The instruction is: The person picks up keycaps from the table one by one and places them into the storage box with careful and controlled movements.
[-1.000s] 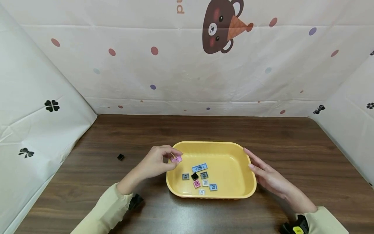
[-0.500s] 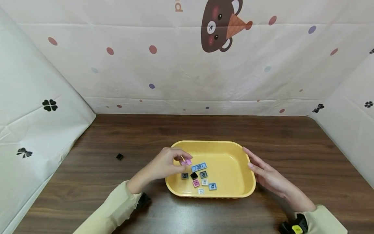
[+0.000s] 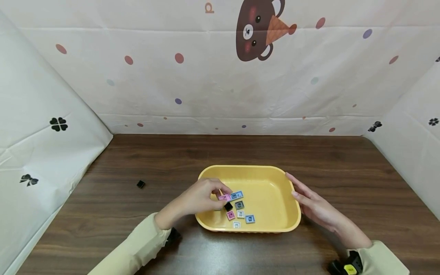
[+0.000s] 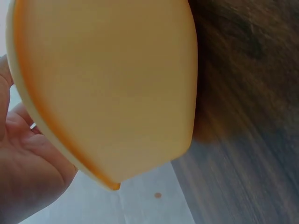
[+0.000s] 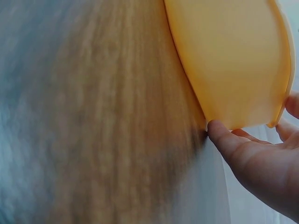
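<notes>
In the head view a yellow tray (image 3: 271,191) stands on the table. My left hand (image 3: 203,196) reaches over its left rim and pinches a small pink tile (image 3: 225,197) low inside. That tile appears right beside a long light-blue tile (image 3: 236,196); whether they touch I cannot tell. Below lie a black piece (image 3: 228,206), a grey tile (image 3: 239,205), another pink tile (image 3: 230,215), a blue tile (image 3: 250,219) and white tiles (image 3: 240,214). My right hand (image 3: 319,210) rests extended fingers against the tray's right side. Both wrist views show the tray's outer wall, hiding the tiles.
A small black cube (image 3: 141,184) lies on the brown wooden table (image 3: 165,156), left of the tray. Behind the table hangs a white printed cloth (image 3: 206,84), with white panels on both sides.
My left hand has moved right and inward over the tray, bringing the pink tile from the left rim to beside the long blue tile. The right hand stays at the tray's side.
</notes>
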Tool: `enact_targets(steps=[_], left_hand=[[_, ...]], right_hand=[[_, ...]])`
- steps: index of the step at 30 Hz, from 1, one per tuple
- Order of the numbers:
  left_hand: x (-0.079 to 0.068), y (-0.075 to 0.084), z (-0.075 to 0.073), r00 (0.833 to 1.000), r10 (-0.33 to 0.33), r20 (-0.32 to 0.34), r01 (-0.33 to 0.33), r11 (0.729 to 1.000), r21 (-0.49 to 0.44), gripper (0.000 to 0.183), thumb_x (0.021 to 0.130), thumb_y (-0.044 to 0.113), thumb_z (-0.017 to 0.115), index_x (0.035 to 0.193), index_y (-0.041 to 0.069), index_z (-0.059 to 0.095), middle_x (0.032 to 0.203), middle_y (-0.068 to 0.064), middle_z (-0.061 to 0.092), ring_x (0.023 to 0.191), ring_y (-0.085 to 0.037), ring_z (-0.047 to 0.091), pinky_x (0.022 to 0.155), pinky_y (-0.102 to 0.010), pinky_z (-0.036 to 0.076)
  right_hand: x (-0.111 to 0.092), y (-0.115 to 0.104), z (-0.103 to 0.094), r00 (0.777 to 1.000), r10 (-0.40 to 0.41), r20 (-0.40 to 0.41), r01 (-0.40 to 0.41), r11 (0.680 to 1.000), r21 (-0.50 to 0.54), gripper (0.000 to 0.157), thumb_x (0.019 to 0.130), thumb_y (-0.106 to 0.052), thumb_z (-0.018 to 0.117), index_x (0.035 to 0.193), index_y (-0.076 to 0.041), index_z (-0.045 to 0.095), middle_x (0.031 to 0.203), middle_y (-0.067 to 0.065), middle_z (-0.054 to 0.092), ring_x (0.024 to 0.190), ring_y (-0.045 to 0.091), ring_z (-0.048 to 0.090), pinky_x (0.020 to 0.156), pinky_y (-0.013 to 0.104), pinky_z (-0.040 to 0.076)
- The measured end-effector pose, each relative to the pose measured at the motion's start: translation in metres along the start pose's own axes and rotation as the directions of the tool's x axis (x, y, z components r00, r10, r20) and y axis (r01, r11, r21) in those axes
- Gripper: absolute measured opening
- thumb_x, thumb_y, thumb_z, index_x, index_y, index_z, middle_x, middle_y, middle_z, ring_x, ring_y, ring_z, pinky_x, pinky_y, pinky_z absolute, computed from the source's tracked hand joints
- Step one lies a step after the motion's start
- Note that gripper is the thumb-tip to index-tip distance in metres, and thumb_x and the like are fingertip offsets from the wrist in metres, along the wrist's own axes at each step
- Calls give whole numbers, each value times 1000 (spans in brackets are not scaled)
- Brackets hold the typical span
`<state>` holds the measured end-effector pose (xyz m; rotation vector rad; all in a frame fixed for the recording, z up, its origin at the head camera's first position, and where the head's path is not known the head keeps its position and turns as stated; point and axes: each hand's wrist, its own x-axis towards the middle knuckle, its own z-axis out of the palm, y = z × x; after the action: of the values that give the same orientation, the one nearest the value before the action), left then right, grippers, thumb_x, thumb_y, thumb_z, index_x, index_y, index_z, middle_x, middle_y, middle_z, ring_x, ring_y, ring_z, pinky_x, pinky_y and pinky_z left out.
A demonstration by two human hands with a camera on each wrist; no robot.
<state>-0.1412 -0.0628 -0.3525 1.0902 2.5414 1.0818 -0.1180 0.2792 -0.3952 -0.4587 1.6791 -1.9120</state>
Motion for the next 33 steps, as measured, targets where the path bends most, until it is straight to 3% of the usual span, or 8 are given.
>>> enact_targets(steps=[15, 23, 33], left_hand=[[0, 1, 8, 995, 17, 99, -30, 991, 132, 21, 76, 9, 66, 97, 4, 70, 87, 1, 65, 71, -2, 54, 63, -13, 43], [-1, 4, 11, 984, -14, 178, -36, 962, 272, 20, 75, 11, 66, 95, 8, 72, 86, 4, 64, 71, -4, 49, 64, -15, 40], [-2, 6, 10, 980, -1, 201, -59, 954, 293, 16, 78, 15, 65, 91, 10, 73, 79, 6, 62, 65, -2, 49, 57, -13, 38]], right_hand=[[0, -1, 0, 1000, 1, -16, -1, 1000, -19, 55, 101, -13, 29, 148, -19, 0, 145, 0, 10, 121, -4, 38, 93, 21, 40], [-1, -1, 0, 1000, 1, -17, -2, 1000, -22, 55, 101, -13, 29, 148, -19, 0, 145, 1, 10, 121, -4, 38, 93, 21, 41], [-1, -1, 0, 1000, -3, -15, 2, 1000, -26, 55, 101, -13, 28, 148, -19, 0, 145, 1, 10, 121, -3, 39, 92, 22, 41]])
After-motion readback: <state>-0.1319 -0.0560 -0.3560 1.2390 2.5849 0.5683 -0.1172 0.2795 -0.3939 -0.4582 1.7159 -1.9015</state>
